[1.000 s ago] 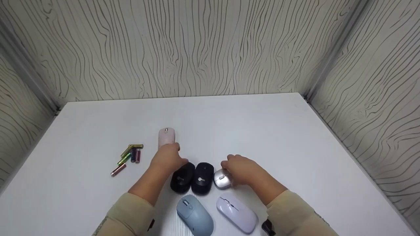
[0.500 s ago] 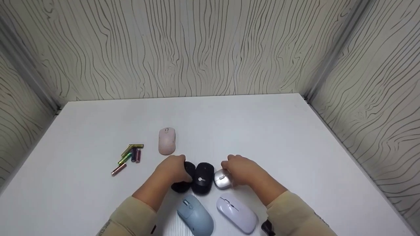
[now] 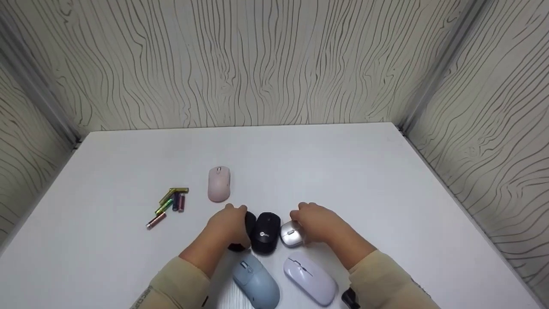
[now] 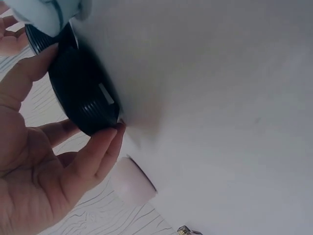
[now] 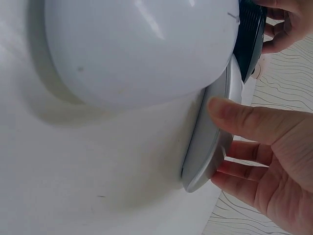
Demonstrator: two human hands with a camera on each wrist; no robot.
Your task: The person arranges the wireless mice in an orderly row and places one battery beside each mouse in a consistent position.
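Observation:
My left hand grips a black computer mouse lying on the white table, thumb at its near end and fingertips at its far end. The hand hides most of that mouse in the head view. A second black mouse with a small white logo lies right beside it. On that one's right is a small silver mouse, gripped by my right hand. In the right wrist view, thumb and fingers hold the silver mouse's opposite edges. The three mice stand side by side in a row.
Nearer to me lie a light blue mouse and a pale lavender mouse. A pink mouse lies farther back, with several coloured batteries to its left. A black object shows partly beside the right sleeve. Wood-patterned panels bound the table.
My left hand has come back from beside the pink mouse and moved right onto the left black mouse, taking hold of it. The right hand stays on the silver mouse.

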